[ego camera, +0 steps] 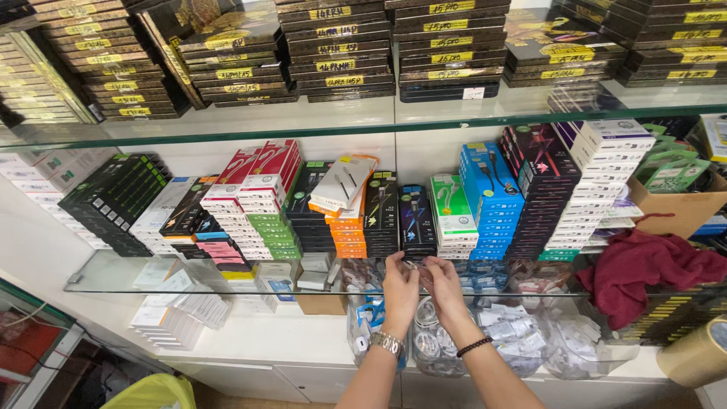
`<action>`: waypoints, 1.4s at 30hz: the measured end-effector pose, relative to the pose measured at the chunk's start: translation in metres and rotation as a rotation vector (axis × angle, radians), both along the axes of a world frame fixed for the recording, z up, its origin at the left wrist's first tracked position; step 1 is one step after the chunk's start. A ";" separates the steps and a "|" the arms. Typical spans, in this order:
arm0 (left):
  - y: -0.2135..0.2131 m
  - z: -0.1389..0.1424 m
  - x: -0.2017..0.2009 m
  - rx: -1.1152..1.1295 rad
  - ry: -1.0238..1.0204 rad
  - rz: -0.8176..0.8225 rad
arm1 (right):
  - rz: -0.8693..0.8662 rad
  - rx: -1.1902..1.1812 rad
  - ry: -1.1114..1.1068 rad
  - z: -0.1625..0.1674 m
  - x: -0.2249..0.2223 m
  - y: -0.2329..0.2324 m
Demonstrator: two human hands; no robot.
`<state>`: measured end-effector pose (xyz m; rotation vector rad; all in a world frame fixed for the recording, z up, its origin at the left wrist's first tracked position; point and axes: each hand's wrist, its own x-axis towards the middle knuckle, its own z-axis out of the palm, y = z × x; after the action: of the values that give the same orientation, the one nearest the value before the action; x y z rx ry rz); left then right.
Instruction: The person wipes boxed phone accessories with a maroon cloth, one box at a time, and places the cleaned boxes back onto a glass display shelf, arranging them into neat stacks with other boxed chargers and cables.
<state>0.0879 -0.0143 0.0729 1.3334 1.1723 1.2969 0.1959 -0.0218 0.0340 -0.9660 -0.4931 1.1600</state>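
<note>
My left hand point(399, 291), with a metal watch on its wrist, and my right hand point(445, 289), with a dark bead bracelet, meet at the front edge of the middle glass shelf point(113, 274). Their fingertips pinch a small clear packet point(415, 266) between them. Just behind the hands stand stacks of boxed cables: black boxes point(417, 220), green and white boxes point(453, 216) and blue boxes point(492, 198). Below the hands lie clear bags of white cables point(433, 344) on the lowest shelf.
A top glass shelf point(318, 121) carries stacks of flat dark boxes with yellow labels. A dark red cloth point(644, 269) lies on the right beside a cardboard box point(681, 208). A tape roll point(697, 352) sits at the lower right, white boxes point(178, 314) at lower left.
</note>
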 end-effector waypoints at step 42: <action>0.043 -0.057 -0.115 -0.465 -0.405 -0.347 | 0.382 -0.338 -0.526 -0.004 -0.084 0.007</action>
<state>-0.0267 0.0288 0.0158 0.8358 0.8429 0.9129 0.1118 -0.0150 0.0300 -1.5319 -0.9537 1.3545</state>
